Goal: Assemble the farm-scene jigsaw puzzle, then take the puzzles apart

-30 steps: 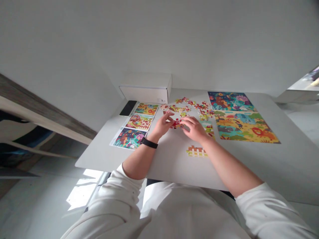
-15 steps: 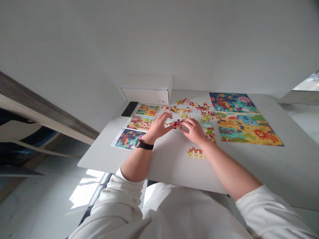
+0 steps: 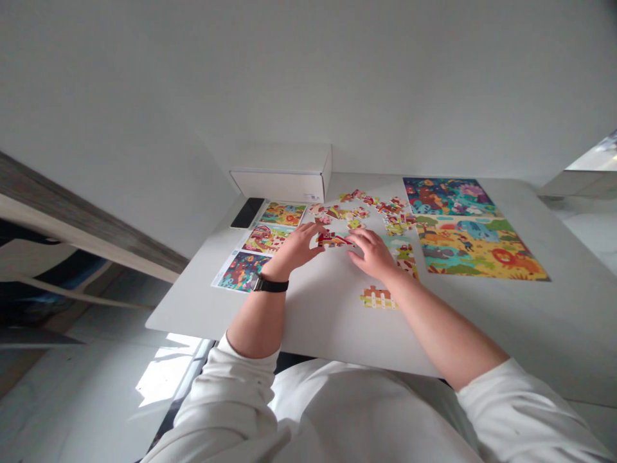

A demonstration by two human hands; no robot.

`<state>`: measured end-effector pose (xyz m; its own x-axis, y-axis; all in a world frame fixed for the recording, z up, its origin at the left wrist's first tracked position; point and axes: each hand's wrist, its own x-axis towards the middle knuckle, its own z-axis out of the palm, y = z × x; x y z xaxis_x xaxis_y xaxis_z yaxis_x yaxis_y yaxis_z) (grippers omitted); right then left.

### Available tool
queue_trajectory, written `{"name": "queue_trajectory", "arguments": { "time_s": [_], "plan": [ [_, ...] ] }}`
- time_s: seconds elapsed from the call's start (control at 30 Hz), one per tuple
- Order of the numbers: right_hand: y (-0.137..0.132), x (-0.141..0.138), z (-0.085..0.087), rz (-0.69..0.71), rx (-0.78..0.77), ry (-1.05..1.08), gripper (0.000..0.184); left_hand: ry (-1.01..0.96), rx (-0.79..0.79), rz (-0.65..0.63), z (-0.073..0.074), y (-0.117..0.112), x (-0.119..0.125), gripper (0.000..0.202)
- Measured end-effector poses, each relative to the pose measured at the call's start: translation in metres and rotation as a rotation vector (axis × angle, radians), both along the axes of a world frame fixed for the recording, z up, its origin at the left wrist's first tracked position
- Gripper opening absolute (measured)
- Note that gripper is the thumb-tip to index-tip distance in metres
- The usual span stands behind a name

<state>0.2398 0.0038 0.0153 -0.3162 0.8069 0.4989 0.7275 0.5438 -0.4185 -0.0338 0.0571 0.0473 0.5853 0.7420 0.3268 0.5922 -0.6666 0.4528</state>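
Observation:
Two joined-looking red and white barn puzzle pieces (image 3: 332, 239) lie on the table between my hands. My left hand (image 3: 295, 249), with a black-banded watch on its wrist, curls its thumb and fingers around their left end. At the right end, the fingers and thumb of my right hand (image 3: 373, 254) close on the edge, the contact partly hidden. Just right of that hand is a strip of puzzle pieces with a tractor and a cow (image 3: 406, 254), partly covered by it. Nearer me sits a fence section (image 3: 378, 298), overlapped by my right forearm.
Loose puzzle pieces (image 3: 359, 212) are scattered beyond my hands. At left lie a picture sheet (image 3: 241, 249) and a phone (image 3: 248, 213). A white box (image 3: 279, 183) stands against the wall. Two finished-looking animal puzzles (image 3: 477, 247) lie at right on the white table (image 3: 328, 315).
The barn piece has shifted from the right side to the left side of the pair, with red slanted shapes now at right. My left hand has closed in around the left end.

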Motion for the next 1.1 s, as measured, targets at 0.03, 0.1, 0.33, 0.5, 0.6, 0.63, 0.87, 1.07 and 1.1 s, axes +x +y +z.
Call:
{"name": "queue_trajectory", "arguments": {
  "time_s": [0.03, 0.1, 0.33, 0.5, 0.6, 0.63, 0.87, 1.07, 1.1],
  "plan": [
    [0.001, 0.001, -0.001, -0.006, -0.004, -0.001, 0.033, 0.019, -0.012, 0.012, -0.001, 0.003, -0.006, 0.044],
    [0.003, 0.003, -0.004, -0.017, -0.004, -0.003, 0.032, 0.056, -0.03, 0.027, -0.004, 0.009, -0.016, 0.041],
    [0.007, 0.006, -0.012, -0.037, 0.004, -0.026, 0.029, 0.158, -0.052, -0.033, -0.012, 0.012, -0.021, 0.035],
    [0.008, 0.006, -0.013, -0.028, -0.009, -0.031, 0.03, 0.212, -0.024, -0.091, -0.015, 0.014, -0.021, 0.033],
    [0.008, 0.006, -0.013, -0.023, -0.008, -0.03, 0.03, 0.218, -0.006, -0.082, -0.018, 0.015, -0.021, 0.033],
    [0.009, 0.007, -0.013, -0.021, -0.007, -0.03, 0.03, 0.22, -0.004, -0.077, -0.019, 0.015, -0.02, 0.033],
    [0.008, 0.007, -0.013, -0.022, -0.018, -0.031, 0.028, 0.179, 0.014, -0.055, -0.02, 0.014, -0.018, 0.03],
    [0.007, 0.007, -0.012, -0.011, -0.033, -0.03, 0.028, 0.197, 0.063, 0.044, -0.024, 0.012, -0.01, 0.029],
    [0.008, 0.007, -0.012, -0.013, -0.033, -0.034, 0.028, 0.209, 0.062, 0.053, -0.025, 0.011, -0.008, 0.03]
  ]
}}
